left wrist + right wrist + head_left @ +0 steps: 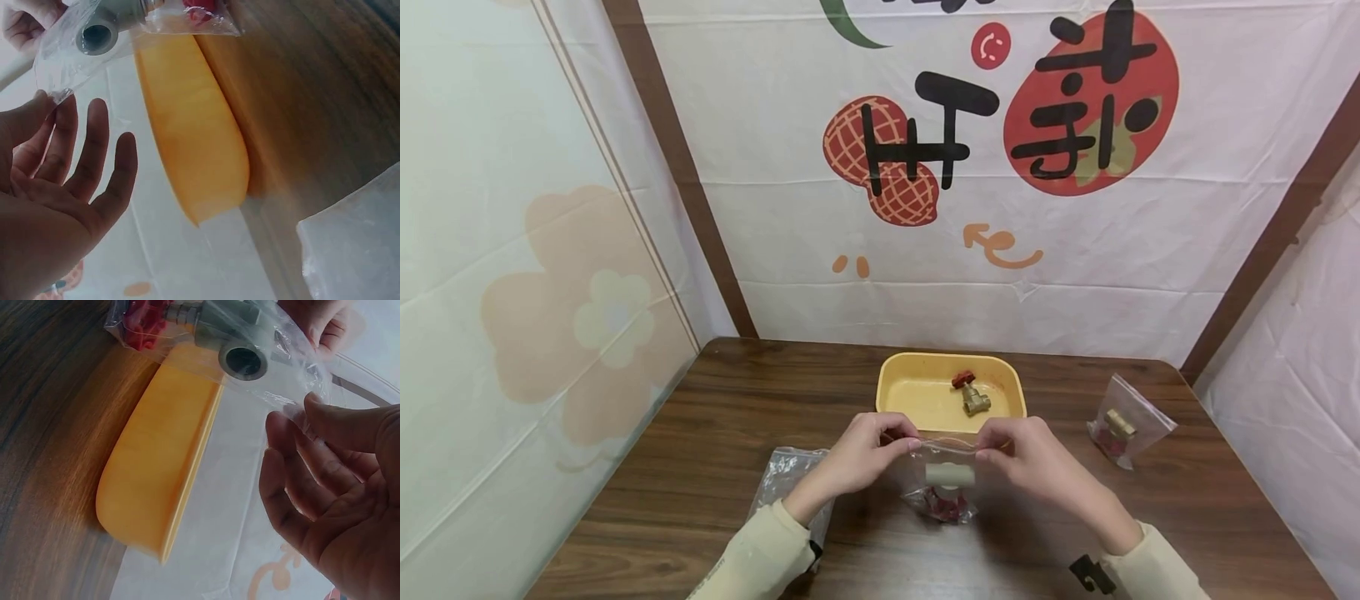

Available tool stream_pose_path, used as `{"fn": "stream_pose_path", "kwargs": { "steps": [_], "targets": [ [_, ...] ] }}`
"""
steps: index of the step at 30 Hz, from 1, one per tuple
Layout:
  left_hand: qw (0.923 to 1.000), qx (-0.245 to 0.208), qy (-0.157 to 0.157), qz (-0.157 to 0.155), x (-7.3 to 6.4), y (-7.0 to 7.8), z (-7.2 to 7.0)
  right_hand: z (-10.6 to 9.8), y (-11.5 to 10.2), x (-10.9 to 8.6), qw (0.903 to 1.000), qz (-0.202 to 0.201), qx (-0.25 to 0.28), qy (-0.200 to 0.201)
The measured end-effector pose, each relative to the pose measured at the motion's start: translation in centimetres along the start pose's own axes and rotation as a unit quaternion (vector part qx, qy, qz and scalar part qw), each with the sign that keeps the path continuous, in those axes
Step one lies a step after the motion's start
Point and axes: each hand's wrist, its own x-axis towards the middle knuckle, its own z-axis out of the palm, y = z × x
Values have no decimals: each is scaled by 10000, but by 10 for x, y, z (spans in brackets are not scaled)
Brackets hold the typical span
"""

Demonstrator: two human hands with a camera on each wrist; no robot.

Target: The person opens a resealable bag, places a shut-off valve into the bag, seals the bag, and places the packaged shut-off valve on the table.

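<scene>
A clear zip bag (917, 479) hangs upright between my hands, in front of the yellow tray. Inside it is a grey-green valve (950, 476) with its red handwheel (946, 506) at the bottom; the right wrist view shows the valve's round open end. My left hand (867, 450) pinches the left top corner of the bag between thumb and forefinger, the other fingers spread in the left wrist view. At the opposite top corner my right hand (1024, 452) pinches the bag's edge the same way. Whether the seal is closed is hard to tell.
Behind the hands stands the yellow tray (917, 407), holding a brass valve (975, 400) with a red handwheel. Farther right, another zip bag (1142, 408) contains a brass valve. Flat plastic bags (782, 471) lie partly under the left forearm. A printed cloth hangs behind the table.
</scene>
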Motion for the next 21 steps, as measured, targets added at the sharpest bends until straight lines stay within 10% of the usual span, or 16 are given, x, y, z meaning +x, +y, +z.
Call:
{"fn": "stream_pose_path", "kwargs": {
  "steps": [13, 21],
  "targets": [
    [9991, -121, -393, -110, 0, 2, 1, -1, 5, -7, 9990, 321, 295, -100],
    [9933, 205, -1131, -140, 2, -12, 5, 4, 17, -16, 9887, 902, 243, -1175]
  ]
}}
